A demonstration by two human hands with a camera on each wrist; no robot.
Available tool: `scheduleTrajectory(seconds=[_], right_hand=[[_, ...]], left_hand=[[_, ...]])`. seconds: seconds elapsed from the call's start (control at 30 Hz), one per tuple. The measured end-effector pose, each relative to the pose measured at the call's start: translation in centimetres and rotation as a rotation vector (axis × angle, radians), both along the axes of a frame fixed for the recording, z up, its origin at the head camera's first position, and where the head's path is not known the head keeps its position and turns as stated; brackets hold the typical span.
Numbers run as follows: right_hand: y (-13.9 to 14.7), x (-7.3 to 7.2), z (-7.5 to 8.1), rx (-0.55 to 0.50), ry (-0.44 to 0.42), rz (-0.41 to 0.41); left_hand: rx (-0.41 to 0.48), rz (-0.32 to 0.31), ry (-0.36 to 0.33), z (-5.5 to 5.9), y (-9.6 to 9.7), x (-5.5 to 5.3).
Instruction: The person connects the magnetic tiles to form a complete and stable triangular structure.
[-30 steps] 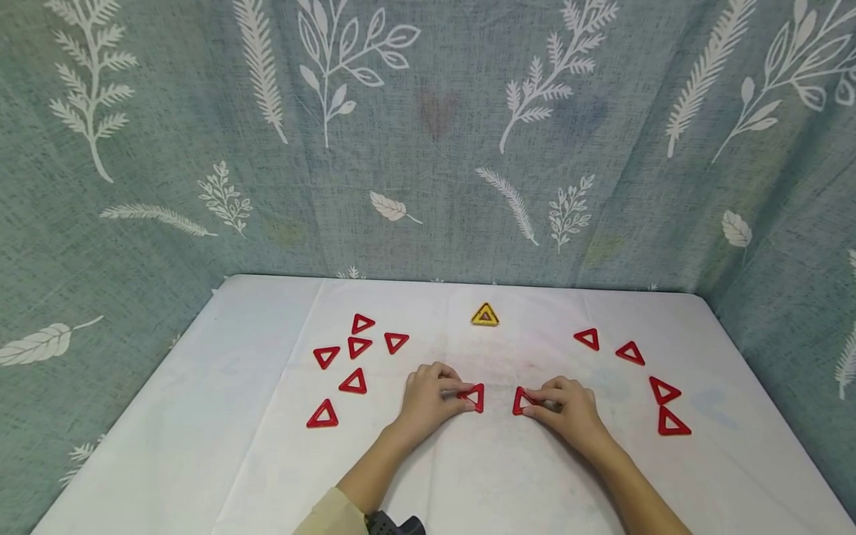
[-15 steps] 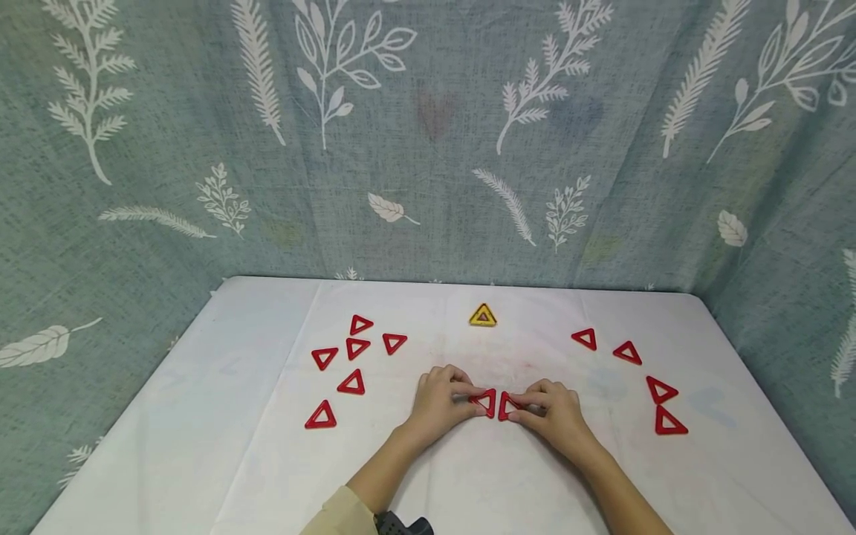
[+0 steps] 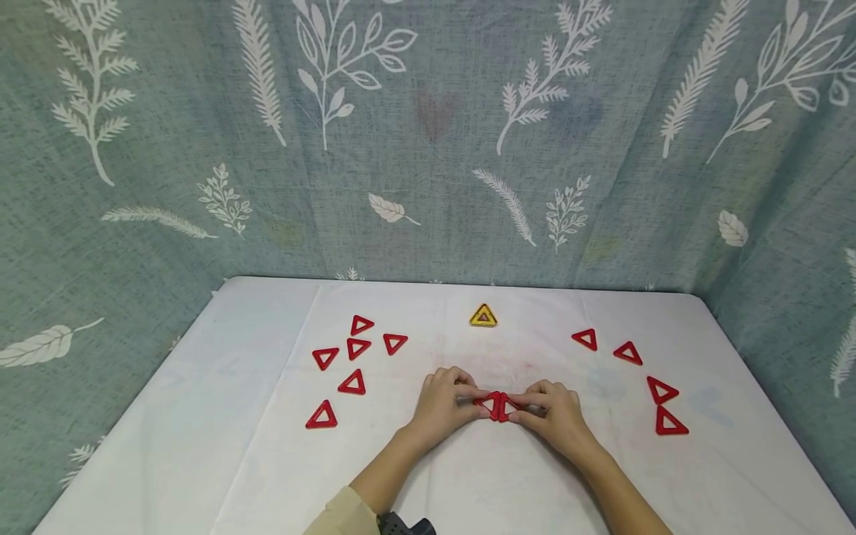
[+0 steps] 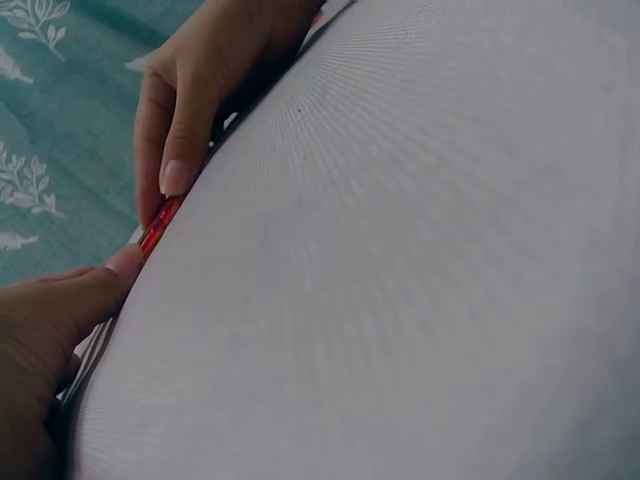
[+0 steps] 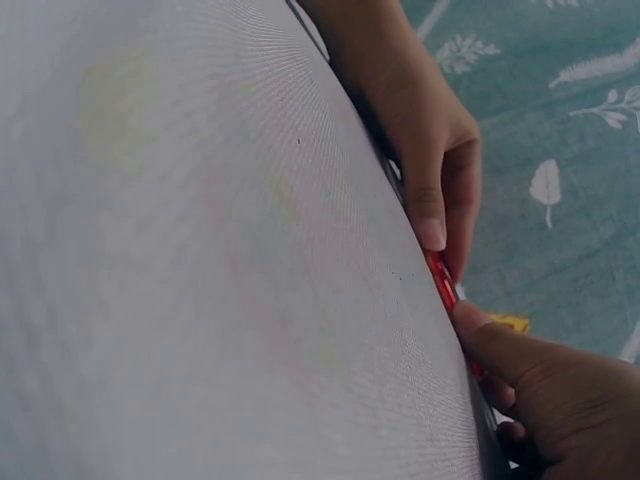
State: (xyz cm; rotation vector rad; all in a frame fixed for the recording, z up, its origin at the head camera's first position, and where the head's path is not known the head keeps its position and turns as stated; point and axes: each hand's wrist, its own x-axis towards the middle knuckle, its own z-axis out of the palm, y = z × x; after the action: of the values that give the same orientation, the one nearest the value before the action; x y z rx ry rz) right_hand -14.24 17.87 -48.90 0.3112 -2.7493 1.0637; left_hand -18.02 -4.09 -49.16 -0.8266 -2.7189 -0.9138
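Close together, edge against edge

Plainly, both hands are at work at mid-table. The left hand [image 3: 443, 405] pinches the left triangle [image 3: 495, 405], red, between thumb and fingertips; the right hand [image 3: 556, 416] pinches the right triangle [image 3: 503, 407], also red, the same way. Thumb and fingers are bent in close on each piece, with just the piece between them. The two held pieces meet along their straight sides, in front of the person; whether they are joined or merely touching, I cannot tell.

Six loose triangles [image 3: 322, 425], all red, lie scattered to the left of the left hand. Four more triangles [image 3: 671, 432] curve down the table on the right, the lowest two just about touching at a corner. A yellow triangle [image 3: 484, 322] sits beyond the hands, near the far edge.

A white cloth [image 3: 200, 416] covers the table. Behind it hangs a grey-green curtain [image 3: 428, 156] with white leaf prints. A beige sleeve [image 3: 344, 513] covers part of the left arm, with a black device [image 3: 394, 523] beside its cuff.
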Motion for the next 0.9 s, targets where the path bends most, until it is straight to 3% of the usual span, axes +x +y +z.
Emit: scheduleTrajectory(seconds=[0.17,0.53,0.77,0.9], right_hand=[[0.0,0.2,0.0,-0.004,-0.011,-0.003],[0.0,0.2,-0.2,-0.005,0.002,-0.01],[0.2,0.3,-0.3,-0.013,0.032,-0.003],[0.2,0.2,-0.2,-0.013,0.022,-0.001]], left_hand=[[0.005,0.007,0.019,-0.1,-0.2,0.3],[0.136,-0.032,0.014,-0.2,-2.5,1.4],[0.179,0.044,-0.032,-0.2,-5.1,2.7],[0.179,0.091,0.0,-0.2,-6.5,3.4]])
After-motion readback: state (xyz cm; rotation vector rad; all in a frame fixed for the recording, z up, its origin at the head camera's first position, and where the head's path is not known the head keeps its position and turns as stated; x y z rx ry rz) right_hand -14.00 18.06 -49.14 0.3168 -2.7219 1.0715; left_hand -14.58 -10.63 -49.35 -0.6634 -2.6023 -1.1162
